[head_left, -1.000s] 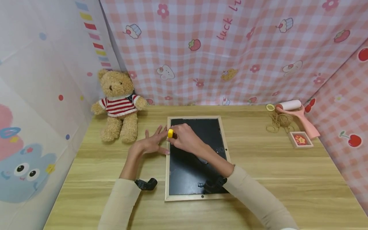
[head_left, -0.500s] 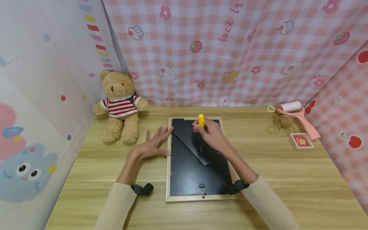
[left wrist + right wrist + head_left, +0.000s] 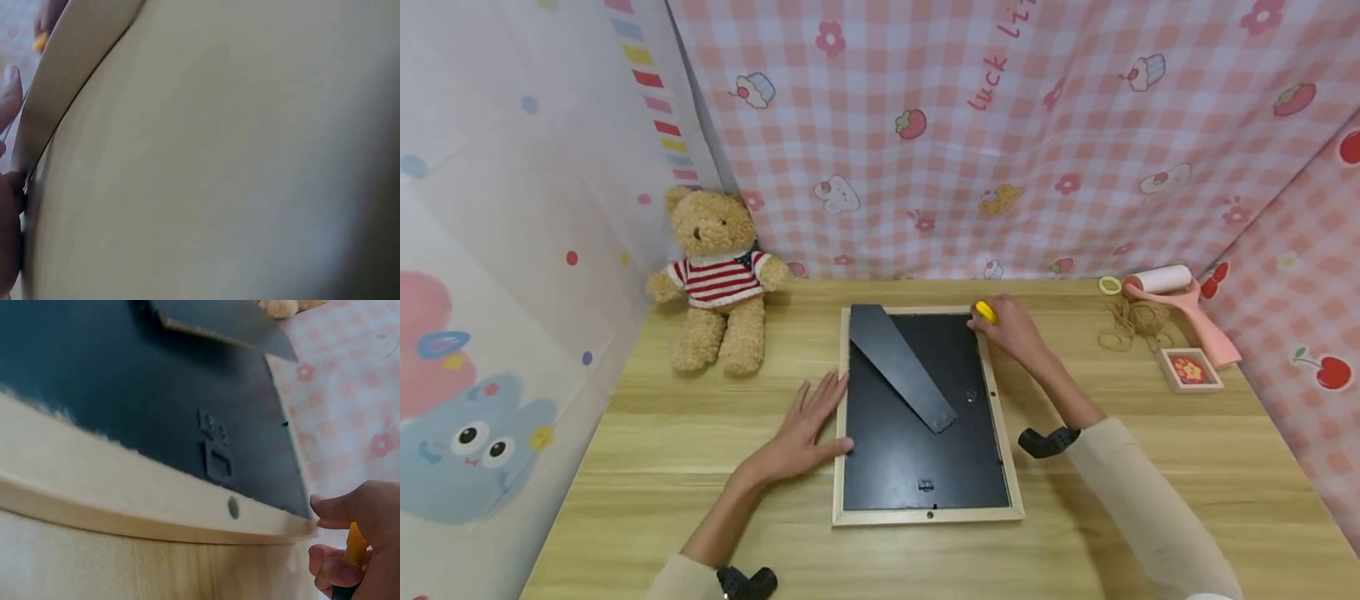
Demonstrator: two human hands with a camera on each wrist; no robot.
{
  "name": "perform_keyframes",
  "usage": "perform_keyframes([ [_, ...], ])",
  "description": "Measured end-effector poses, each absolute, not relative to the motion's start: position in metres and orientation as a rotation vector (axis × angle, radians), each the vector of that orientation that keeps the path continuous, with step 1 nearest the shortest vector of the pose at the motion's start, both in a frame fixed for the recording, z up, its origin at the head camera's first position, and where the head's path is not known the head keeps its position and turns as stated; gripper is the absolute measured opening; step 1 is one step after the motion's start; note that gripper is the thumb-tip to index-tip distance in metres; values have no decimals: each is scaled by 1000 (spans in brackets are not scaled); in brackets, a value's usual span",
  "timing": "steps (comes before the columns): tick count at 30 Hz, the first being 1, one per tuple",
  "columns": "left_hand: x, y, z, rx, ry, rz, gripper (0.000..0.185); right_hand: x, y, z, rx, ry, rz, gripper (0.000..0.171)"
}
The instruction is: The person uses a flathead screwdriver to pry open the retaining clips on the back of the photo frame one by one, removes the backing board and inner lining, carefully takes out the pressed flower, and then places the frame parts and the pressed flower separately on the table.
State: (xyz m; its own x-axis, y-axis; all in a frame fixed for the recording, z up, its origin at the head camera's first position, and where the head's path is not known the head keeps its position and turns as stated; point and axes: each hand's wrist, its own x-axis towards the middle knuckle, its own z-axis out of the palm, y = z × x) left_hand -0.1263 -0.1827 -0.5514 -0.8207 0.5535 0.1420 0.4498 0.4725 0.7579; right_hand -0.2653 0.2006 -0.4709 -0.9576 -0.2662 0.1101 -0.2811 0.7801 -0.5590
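A picture frame of pale wood lies with its black back up. A black stand leg is raised aslant across that back. My right hand is at the frame's far right corner, fingers curled around a small yellow-handled tool. In the right wrist view the tool's handle has a dark end; its tip is hidden by the hand. My left hand lies spread along the left edge, its fingers and thumb touching the wood. Metal hangers sit on the black backing.
A teddy bear in a striped shirt sits at the back left. At the back right are a pink lint roller, a bundle of twine, a yellow ring and a small framed picture.
My right hand has moved right with the yellow-handled tool, from the frame's left edge to its far right corner. My left hand has slid nearer along the left edge. The stand leg looks lifted higher.
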Motion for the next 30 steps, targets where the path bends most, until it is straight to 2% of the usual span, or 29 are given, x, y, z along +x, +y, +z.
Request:
perform_keyframes([
  [4, -84, -173, -556, 887, 2583, 1331, 117, -275, 199, -481, 449, -2958, 909, 35],
  [8, -50, -164, -550, 863, 2579, 1343, 133, -288, 200, -490, 433, -2923, 897, 22],
  [11, -38, -158, -541, 834, 2599, 1303, 138, -296, 201, -496, 439, -2878, 907, 18],
  [18, -33, -155, -534, 782, 2639, 1236, 132, -300, 199, -495, 462, -2884, 890, 19],
  [30, -35, -162, -532, 897, 2593, 1318, 115, -289, 220, -486, 431, -2963, 930, 18],
])
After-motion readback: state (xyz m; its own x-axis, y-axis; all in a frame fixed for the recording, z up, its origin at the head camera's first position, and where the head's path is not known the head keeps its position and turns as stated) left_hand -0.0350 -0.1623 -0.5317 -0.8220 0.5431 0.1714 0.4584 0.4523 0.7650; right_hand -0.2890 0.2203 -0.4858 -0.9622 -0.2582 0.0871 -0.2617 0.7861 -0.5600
